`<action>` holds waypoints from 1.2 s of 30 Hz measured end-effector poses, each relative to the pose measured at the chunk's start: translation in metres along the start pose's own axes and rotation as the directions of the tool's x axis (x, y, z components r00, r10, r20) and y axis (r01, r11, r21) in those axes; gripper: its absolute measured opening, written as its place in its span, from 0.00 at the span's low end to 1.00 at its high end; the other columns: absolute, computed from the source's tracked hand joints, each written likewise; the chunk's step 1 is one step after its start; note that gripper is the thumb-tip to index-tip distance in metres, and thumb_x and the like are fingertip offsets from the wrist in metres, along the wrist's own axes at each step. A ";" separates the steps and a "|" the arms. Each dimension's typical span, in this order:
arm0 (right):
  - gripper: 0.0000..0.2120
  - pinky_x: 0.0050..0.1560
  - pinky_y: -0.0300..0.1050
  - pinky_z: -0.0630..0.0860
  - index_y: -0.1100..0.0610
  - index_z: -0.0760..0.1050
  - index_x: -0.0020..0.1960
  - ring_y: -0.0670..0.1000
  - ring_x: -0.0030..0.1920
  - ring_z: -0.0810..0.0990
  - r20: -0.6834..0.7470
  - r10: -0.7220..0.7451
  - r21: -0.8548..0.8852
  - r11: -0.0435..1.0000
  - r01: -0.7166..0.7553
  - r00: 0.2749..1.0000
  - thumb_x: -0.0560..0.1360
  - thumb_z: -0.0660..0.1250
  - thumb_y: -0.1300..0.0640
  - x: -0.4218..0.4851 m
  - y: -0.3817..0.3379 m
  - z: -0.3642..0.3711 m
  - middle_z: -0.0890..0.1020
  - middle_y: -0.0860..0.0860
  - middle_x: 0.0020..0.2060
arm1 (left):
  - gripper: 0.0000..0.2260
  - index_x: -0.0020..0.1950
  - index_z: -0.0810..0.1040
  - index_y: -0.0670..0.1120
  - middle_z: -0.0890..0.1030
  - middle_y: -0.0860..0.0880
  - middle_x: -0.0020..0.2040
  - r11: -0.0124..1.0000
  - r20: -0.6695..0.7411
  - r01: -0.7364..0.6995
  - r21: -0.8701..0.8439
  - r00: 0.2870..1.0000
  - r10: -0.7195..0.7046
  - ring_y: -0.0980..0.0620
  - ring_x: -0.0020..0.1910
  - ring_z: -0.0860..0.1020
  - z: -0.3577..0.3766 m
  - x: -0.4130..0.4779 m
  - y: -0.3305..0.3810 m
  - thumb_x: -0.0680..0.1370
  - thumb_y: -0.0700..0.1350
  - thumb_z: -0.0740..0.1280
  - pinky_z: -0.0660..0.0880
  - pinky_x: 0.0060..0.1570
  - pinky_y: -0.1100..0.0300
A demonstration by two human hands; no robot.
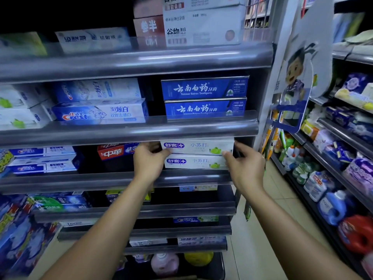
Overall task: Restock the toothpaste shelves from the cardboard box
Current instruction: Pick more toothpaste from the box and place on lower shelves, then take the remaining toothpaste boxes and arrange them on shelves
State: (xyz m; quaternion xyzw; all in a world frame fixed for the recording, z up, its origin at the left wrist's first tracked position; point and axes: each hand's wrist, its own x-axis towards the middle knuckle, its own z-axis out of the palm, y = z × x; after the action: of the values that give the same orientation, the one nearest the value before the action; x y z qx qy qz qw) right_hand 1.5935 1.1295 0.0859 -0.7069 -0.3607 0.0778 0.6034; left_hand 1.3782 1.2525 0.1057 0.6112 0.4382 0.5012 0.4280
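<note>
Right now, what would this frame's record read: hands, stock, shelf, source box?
left hand: grips upper white box, left end
right hand: grips its right end
stack: upper white box on lower white box
shelf: third visible tier, right side
neighbour: red box, left
above: blue boxes
cardboard box: not in view

Dim, cool store light; top left corner drops to black. Soft glare streaks run along the grey shelf lips (141, 59). Centre sharpest: blue toothpaste boxes (204, 87) legible. Wide-angle bend at edges; detergent bottles (357, 233) lower right smeared. Shelf recesses in deep shadow.
</note>
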 end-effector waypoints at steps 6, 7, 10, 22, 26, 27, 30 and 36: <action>0.21 0.38 0.32 0.74 0.53 0.80 0.67 0.37 0.34 0.79 0.016 0.004 -0.070 0.998 -0.003 1.000 0.77 0.73 0.48 -0.002 0.009 0.003 0.82 0.43 0.34 | 0.10 0.49 0.87 0.51 0.86 0.63 0.41 0.968 0.050 -0.084 0.235 0.996 0.074 0.66 0.43 0.84 -0.009 0.008 -0.011 0.70 0.43 0.81 0.76 0.42 0.75; 0.20 0.40 0.32 0.76 0.53 0.81 0.66 0.37 0.35 0.79 0.023 0.012 -0.067 0.998 -0.011 1.000 0.76 0.74 0.49 0.000 0.009 0.003 0.83 0.42 0.36 | 0.09 0.47 0.87 0.53 0.86 0.64 0.41 0.964 0.062 -0.079 0.254 0.996 0.066 0.67 0.43 0.84 -0.010 0.009 -0.011 0.70 0.44 0.82 0.77 0.42 0.75; 0.17 0.48 0.40 0.80 0.53 0.82 0.63 0.43 0.44 0.83 0.042 0.023 -0.077 0.997 -0.020 0.999 0.75 0.75 0.53 0.001 0.012 0.004 0.86 0.45 0.46 | 0.09 0.43 0.84 0.55 0.86 0.64 0.39 0.956 0.080 -0.082 0.283 0.995 0.062 0.65 0.41 0.84 -0.012 0.009 -0.011 0.69 0.45 0.82 0.80 0.43 0.70; 0.04 0.29 0.53 0.83 0.58 0.81 0.48 0.56 0.26 0.83 -0.005 0.177 -0.135 0.975 -0.176 0.984 0.77 0.70 0.57 0.033 0.003 0.035 0.84 0.55 0.34 | 0.07 0.40 0.85 0.47 0.86 0.51 0.39 0.921 0.049 -0.091 0.379 0.996 0.078 0.55 0.40 0.84 0.001 0.019 -0.009 0.73 0.48 0.80 0.79 0.48 0.60; 0.04 0.30 0.57 0.84 0.59 0.82 0.46 0.55 0.23 0.83 -0.012 0.254 -0.112 0.961 -0.254 0.967 0.75 0.71 0.58 0.036 -0.005 0.037 0.84 0.54 0.34 | 0.11 0.39 0.83 0.42 0.86 0.44 0.41 0.905 0.058 -0.114 0.409 0.993 0.098 0.45 0.42 0.85 0.002 0.019 -0.007 0.74 0.49 0.79 0.80 0.48 0.56; 0.05 0.30 0.56 0.84 0.59 0.82 0.46 0.54 0.23 0.83 -0.016 0.263 -0.125 0.957 -0.263 0.965 0.74 0.71 0.57 0.033 -0.007 0.035 0.85 0.54 0.34 | 0.13 0.41 0.84 0.40 0.87 0.43 0.41 0.898 0.076 -0.136 0.419 0.991 0.114 0.45 0.43 0.85 -0.001 0.018 -0.008 0.74 0.49 0.79 0.81 0.48 0.55; 0.12 0.40 0.53 0.85 0.58 0.81 0.56 0.52 0.35 0.86 -0.056 0.177 -0.124 0.975 -0.183 0.983 0.75 0.73 0.55 0.015 -0.012 0.031 0.87 0.51 0.43 | 0.14 0.53 0.85 0.45 0.86 0.53 0.47 0.906 0.067 -0.210 0.367 0.978 0.199 0.54 0.46 0.84 -0.022 0.005 -0.014 0.74 0.53 0.78 0.81 0.51 0.58; 0.19 0.47 0.31 0.71 0.51 0.77 0.66 0.39 0.42 0.77 -0.050 -0.079 -0.215 0.974 0.066 0.996 0.76 0.72 0.50 -0.101 -0.019 0.048 0.81 0.41 0.49 | 0.13 0.61 0.77 0.63 0.81 0.63 0.50 0.948 0.004 -0.219 0.229 0.975 0.224 0.60 0.50 0.82 -0.128 -0.064 -0.084 0.77 0.53 0.73 0.77 0.49 0.70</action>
State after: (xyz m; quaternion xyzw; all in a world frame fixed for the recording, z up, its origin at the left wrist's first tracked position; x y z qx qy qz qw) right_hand 1.4859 1.1075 0.0581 -0.7560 -0.3749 -0.0040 0.5366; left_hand 1.2350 1.2222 0.0262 0.6961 0.4259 0.4993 0.2913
